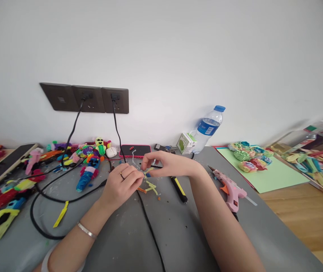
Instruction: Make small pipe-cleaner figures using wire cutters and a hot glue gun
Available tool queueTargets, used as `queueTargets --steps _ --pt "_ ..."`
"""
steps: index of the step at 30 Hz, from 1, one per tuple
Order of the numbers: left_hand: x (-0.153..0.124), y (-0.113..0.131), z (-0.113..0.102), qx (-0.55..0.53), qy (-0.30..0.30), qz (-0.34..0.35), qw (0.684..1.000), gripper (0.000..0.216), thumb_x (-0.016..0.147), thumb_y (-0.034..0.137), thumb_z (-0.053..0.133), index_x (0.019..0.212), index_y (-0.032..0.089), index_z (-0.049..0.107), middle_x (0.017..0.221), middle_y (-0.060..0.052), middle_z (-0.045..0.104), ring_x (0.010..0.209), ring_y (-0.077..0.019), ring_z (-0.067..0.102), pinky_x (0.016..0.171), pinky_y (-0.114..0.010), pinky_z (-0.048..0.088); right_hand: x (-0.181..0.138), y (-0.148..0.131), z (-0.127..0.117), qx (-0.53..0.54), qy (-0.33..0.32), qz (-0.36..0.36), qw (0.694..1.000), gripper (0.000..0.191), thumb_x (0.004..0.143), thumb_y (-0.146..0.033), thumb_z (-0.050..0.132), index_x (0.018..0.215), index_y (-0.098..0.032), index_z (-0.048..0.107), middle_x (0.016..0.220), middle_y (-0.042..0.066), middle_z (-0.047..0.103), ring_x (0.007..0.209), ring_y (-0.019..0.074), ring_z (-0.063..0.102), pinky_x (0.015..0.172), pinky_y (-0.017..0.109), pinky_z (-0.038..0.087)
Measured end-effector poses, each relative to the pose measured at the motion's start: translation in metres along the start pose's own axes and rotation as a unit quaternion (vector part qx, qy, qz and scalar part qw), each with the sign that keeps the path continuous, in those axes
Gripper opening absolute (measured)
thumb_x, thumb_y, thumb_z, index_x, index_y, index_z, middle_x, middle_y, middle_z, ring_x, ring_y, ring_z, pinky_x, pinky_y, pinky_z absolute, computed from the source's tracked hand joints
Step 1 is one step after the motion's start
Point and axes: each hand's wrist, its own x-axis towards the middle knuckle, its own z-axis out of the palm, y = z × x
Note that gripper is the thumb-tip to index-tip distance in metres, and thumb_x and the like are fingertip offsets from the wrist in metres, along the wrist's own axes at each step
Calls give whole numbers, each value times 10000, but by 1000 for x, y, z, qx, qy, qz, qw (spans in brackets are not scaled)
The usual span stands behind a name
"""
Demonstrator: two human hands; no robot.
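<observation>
My left hand [123, 185] and my right hand [167, 164] meet over the middle of the grey mat [127, 234]. Both pinch a small pale yellow-green strip piece [148, 172] between their fingertips. A ring is on my left hand and a silver bangle [87, 230] on that wrist. Just under the hands lie loose yellow and orange strip scraps [150, 187]. A yellow and black utility knife [179, 187] lies below my right wrist.
A pink glue gun [231, 189] rests at the right, its black cord [150, 226] crossing the mat. Colourful craft figures [89, 158] crowd the left and back. A water bottle [208, 128], a small green box [186, 142], a phone [135, 150], wall sockets [89, 99] and paper flowers [249, 155] on green card line the back.
</observation>
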Motion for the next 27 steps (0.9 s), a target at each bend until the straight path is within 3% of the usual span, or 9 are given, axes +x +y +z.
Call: queueTargets --steps 20,24,27 --pt "-3 -2 1 6 -8 20 1000 160 851 35 579 901 187 570 748 -26 616 671 -160 560 621 -305 441 2 4 4 -15 -4 -5 1000 129 811 -153 564 922 -189 619 1041 32 670 979 187 605 853 298 470" --pt "-1 0 2 -43 11 -28 999 151 860 50 561 860 200 578 734 -14 589 665 -151 530 633 -287 438 -1 2 0 -11 4 -5 1000 173 814 -134 543 953 -193 628 1044 31 669 969 185 604 820 288 475" --pt "-1 0 4 -135 36 -133 981 149 864 63 552 829 204 588 690 11 522 650 -132 499 628 -255 424 -5 1 -6 -6 35 15 999 198 842 -163 528 1002 -195 640 1061 41 672 963 190 601 796 289 472"
